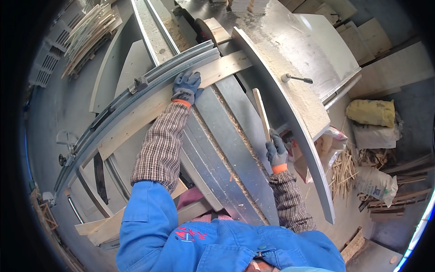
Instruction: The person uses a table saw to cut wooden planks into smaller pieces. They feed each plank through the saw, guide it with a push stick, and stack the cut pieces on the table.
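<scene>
Two gloved hands at work over a table saw. Left hand pressed flat, fingers spread, on a long wooden board lying against the metal fence rail on the saw's left side; not clamped, only bearing down on the top face. Right hand closed around the near end of a thin wooden strip, held over the saw's right half and angled away toward the far end.

Board: judged stiff, fairly heavy for its length, rough-sawn and unlikely to slip under a glove; best held from above near the middle, or by both long edges, well clear of the sawdust-filled slot running down the saw's middle. Strip: judged light, slender, liable to flex or snap if levered; best gripped close to its end, as now.

Edges and room: fence rail hard against the board on the saw's left, so no sideways play there. Pale curved-looking panel edge close beside the strip on the saw's right, with a metal handle standing on that surface. Open length along the saw toward its far end. Sacks and offcut scraps crowding the floor to the saw's right.
</scene>
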`<state>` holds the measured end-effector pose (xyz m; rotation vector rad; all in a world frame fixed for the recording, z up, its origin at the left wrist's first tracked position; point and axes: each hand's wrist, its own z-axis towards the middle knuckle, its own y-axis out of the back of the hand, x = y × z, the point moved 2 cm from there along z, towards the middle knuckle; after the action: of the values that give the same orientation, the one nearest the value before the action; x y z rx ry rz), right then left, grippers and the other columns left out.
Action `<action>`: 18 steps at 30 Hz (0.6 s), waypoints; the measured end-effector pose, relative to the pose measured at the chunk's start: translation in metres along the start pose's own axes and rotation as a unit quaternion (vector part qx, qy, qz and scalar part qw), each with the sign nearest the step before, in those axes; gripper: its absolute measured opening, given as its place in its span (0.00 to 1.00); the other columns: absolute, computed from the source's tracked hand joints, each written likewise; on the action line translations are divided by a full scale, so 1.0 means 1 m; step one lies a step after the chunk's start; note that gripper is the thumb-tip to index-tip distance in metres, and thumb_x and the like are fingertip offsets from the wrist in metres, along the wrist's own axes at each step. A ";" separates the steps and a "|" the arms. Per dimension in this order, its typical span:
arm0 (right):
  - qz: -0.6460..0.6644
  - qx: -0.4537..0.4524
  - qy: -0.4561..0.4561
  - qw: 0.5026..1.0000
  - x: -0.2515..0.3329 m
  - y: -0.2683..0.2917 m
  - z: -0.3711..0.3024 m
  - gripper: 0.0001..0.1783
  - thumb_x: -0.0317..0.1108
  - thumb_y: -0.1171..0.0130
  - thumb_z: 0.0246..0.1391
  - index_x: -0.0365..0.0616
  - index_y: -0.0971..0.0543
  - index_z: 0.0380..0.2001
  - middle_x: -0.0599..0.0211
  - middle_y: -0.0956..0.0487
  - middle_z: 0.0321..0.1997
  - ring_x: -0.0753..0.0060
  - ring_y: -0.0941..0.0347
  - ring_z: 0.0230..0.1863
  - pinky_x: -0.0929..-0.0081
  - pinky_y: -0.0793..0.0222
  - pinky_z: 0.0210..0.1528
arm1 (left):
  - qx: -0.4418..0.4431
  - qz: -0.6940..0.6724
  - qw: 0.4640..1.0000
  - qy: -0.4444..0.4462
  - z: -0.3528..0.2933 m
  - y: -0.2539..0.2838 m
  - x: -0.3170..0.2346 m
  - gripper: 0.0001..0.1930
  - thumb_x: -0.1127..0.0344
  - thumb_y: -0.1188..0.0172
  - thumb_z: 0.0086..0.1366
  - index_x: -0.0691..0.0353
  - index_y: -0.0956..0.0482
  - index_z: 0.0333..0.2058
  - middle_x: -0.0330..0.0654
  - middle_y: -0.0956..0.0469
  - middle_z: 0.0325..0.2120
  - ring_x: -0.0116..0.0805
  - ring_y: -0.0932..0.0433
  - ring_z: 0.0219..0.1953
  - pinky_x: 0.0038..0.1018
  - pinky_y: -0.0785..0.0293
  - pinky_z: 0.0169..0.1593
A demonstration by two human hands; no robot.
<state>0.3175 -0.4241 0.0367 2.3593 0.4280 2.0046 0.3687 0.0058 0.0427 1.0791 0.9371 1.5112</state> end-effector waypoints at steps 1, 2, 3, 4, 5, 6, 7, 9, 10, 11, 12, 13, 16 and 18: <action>0.020 0.018 -0.031 0.999 0.007 -0.004 0.004 0.26 0.28 0.42 0.58 0.42 0.24 0.61 0.68 0.21 0.57 0.85 0.27 0.33 0.84 0.31 0.33 | 0.007 0.002 1.000 0.016 0.000 0.003 0.000 0.28 0.42 0.38 0.59 0.45 0.21 0.56 0.35 0.36 0.67 0.39 0.41 0.68 0.46 0.49 0.70; 0.013 0.018 -0.020 1.000 0.015 -0.009 0.010 0.25 0.29 0.42 0.58 0.43 0.24 0.60 0.70 0.21 0.56 0.86 0.30 0.30 0.85 0.33 0.30 | 0.013 0.002 0.999 0.033 -0.001 0.006 0.000 0.28 0.41 0.38 0.59 0.42 0.21 0.56 0.35 0.39 0.69 0.41 0.43 0.69 0.47 0.52 0.72; 0.016 0.025 -0.013 0.999 0.023 -0.015 0.017 0.25 0.29 0.42 0.58 0.44 0.24 0.60 0.71 0.21 0.55 0.88 0.33 0.26 0.86 0.36 0.27 | 0.020 0.011 0.998 0.056 -0.002 0.011 0.001 0.29 0.38 0.38 0.58 0.39 0.22 0.57 0.36 0.43 0.70 0.43 0.47 0.71 0.48 0.56 0.72; 0.020 0.037 -0.008 0.999 0.029 -0.020 0.024 0.25 0.30 0.42 0.58 0.44 0.24 0.60 0.73 0.20 0.54 0.89 0.36 0.23 0.86 0.39 0.24 | 0.026 0.018 0.996 0.079 -0.001 0.015 0.001 0.31 0.36 0.38 0.56 0.36 0.22 0.58 0.36 0.46 0.72 0.44 0.50 0.72 0.49 0.60 0.73; 0.013 0.037 -0.014 0.999 0.033 -0.025 0.033 0.25 0.32 0.43 0.61 0.50 0.26 0.63 0.77 0.23 0.33 0.90 0.40 0.19 0.87 0.42 0.21 | 0.043 0.022 0.993 0.104 0.000 0.019 0.001 0.32 0.34 0.39 0.55 0.34 0.23 0.58 0.37 0.50 0.73 0.46 0.53 0.73 0.50 0.63 0.73; 0.009 0.039 -0.009 0.999 0.036 -0.029 0.044 0.25 0.33 0.43 0.61 0.51 0.26 0.63 0.77 0.23 0.32 0.90 0.40 0.19 0.87 0.42 0.21 | 0.048 0.022 0.991 0.122 0.001 0.023 0.001 0.33 0.33 0.39 0.55 0.32 0.24 0.59 0.38 0.52 0.74 0.46 0.56 0.74 0.50 0.66 0.73; 0.005 0.041 -0.003 0.999 0.039 -0.034 0.055 0.25 0.33 0.43 0.61 0.51 0.26 0.63 0.78 0.24 0.31 0.89 0.39 0.18 0.87 0.42 0.21 | 0.065 0.020 0.988 0.141 0.003 0.027 0.002 0.34 0.31 0.40 0.55 0.30 0.25 0.60 0.39 0.54 0.74 0.46 0.58 0.74 0.50 0.68 0.74; 0.021 0.060 -0.025 0.998 0.040 -0.041 0.074 0.25 0.35 0.43 0.62 0.52 0.26 0.62 0.77 0.25 0.29 0.88 0.39 0.18 0.86 0.42 0.20 | 0.094 0.016 0.982 0.162 0.005 0.032 0.003 0.35 0.30 0.41 0.55 0.28 0.26 0.61 0.41 0.56 0.75 0.46 0.62 0.75 0.50 0.72 0.74; 0.010 0.047 -0.018 0.999 0.039 -0.046 0.084 0.25 0.36 0.43 0.62 0.52 0.26 0.62 0.77 0.25 0.28 0.88 0.38 0.19 0.86 0.42 0.20 | 0.105 0.013 0.981 0.164 0.007 0.034 0.004 0.35 0.29 0.41 0.55 0.28 0.27 0.62 0.42 0.57 0.75 0.46 0.63 0.76 0.50 0.73 0.74; 0.008 0.042 -0.009 0.999 0.039 -0.052 0.093 0.24 0.36 0.44 0.62 0.52 0.25 0.62 0.77 0.25 0.28 0.88 0.38 0.19 0.86 0.42 0.20 | 0.114 0.012 0.979 0.167 0.008 0.035 0.005 0.36 0.29 0.42 0.55 0.27 0.28 0.62 0.43 0.58 0.75 0.46 0.64 0.76 0.50 0.75 0.74; -0.003 0.029 -0.029 0.999 0.038 -0.055 0.101 0.24 0.36 0.44 0.62 0.52 0.25 0.62 0.77 0.26 0.28 0.88 0.38 0.19 0.86 0.41 0.20 | 0.115 0.012 0.979 0.166 0.009 0.035 0.006 0.35 0.29 0.42 0.55 0.27 0.28 0.62 0.42 0.58 0.75 0.46 0.64 0.76 0.49 0.75 0.74; 0.024 0.049 -0.049 0.997 0.037 -0.058 0.108 0.24 0.37 0.43 0.62 0.53 0.25 0.62 0.77 0.26 0.26 0.87 0.37 0.20 0.85 0.41 0.19 | 0.115 0.014 0.979 0.166 0.010 0.035 0.007 0.35 0.29 0.42 0.55 0.27 0.27 0.62 0.42 0.58 0.75 0.46 0.65 0.76 0.49 0.75 0.74; 0.026 0.054 -0.075 0.995 0.034 -0.061 0.119 0.25 0.35 0.40 0.59 0.50 0.23 0.60 0.79 0.21 0.32 0.88 0.35 0.23 0.84 0.38 0.25 | 0.111 0.015 0.979 0.169 0.012 0.032 0.010 0.34 0.28 0.43 0.55 0.26 0.27 0.61 0.42 0.58 0.75 0.46 0.64 0.76 0.49 0.75 0.74; 0.025 0.049 -0.052 0.997 0.032 -0.064 0.124 0.25 0.37 0.41 0.59 0.51 0.23 0.60 0.78 0.23 0.30 0.87 0.35 0.22 0.84 0.39 0.23 | 0.112 0.013 0.979 0.167 0.013 0.028 0.011 0.34 0.28 0.42 0.55 0.26 0.26 0.61 0.42 0.58 0.75 0.46 0.64 0.76 0.48 0.74 0.74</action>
<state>0.4295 -0.3358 0.0337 2.5427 0.4775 1.9121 0.3724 0.0115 0.0749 1.0129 1.3575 1.6697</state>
